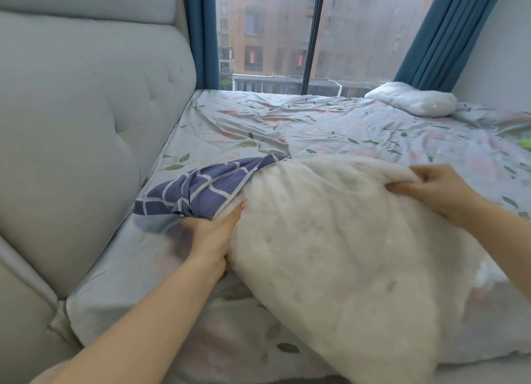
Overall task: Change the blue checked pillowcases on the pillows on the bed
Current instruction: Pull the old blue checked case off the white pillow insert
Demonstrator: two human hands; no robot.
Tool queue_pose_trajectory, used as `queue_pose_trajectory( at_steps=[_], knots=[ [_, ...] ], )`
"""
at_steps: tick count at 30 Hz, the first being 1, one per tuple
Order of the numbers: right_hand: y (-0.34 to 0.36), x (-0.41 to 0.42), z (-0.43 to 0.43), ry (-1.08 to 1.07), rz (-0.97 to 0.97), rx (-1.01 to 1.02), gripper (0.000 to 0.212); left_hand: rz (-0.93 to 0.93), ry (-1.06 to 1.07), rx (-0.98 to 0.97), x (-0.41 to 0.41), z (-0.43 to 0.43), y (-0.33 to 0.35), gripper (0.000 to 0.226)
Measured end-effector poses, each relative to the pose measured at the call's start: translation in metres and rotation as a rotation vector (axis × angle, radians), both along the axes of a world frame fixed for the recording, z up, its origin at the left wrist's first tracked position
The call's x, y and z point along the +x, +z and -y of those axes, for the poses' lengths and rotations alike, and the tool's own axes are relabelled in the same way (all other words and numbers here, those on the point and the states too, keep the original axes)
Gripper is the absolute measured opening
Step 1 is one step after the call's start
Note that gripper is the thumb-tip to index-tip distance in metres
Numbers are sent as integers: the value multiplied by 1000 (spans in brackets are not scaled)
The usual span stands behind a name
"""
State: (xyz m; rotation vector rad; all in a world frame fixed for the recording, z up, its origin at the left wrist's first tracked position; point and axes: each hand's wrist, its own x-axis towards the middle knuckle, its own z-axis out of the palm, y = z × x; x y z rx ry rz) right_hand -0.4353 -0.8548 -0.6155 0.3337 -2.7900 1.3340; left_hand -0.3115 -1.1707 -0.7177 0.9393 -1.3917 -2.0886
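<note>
Blue checked pillowcase [207,186] in left hand [208,234], right hand [431,191] gripping bare pillow [330,240]

We saw the bare pillow [330,240] as soft white cloth, matt, fuzzy and lumpy on its surface. The blue checked pillowcase [207,188] looked like thin woven cotton, matt and crumpled into folds. The bed sheet [258,119] was a smooth, light printed fabric, creased, with a faint sheen along the wrinkles. We took the headboard [71,125] for padded upholstery in fine matt cloth, tufted and seamed. The curtains [431,38] were a heavy matt textile in pleats. The window glass [273,24] was smooth and hazy, and the second pillow [413,99] had a white, slightly glossy cover.
</note>
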Motion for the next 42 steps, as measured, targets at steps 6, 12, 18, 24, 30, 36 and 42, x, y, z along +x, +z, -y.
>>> queue_pose_trajectory(
  at_steps=[6,12,18,24,30,36,42],
  knots=[
    [40,-64,65,-137,-337,217,32,-49,-252,177,15,-48,-8,112],
    [-39,-10,126,161,-274,278,36,374,-1137,-113,47,-37,24,30],
    [-122,45,105,222,-215,278,59,173,-258,-702,35,28,30,36],
    [-131,35,109,231,-241,337,75,481,-470,-801,23,46,-3,70],
    [-142,42,120,161,-465,297,74,383,-338,-838,11,27,-21,44],
    [-152,42,130,122,-652,208,56,433,-382,-1160,11,38,-28,45],
    [-151,36,135,52,-634,285,49,291,-305,-1325,10,47,-27,38]
  ],
)
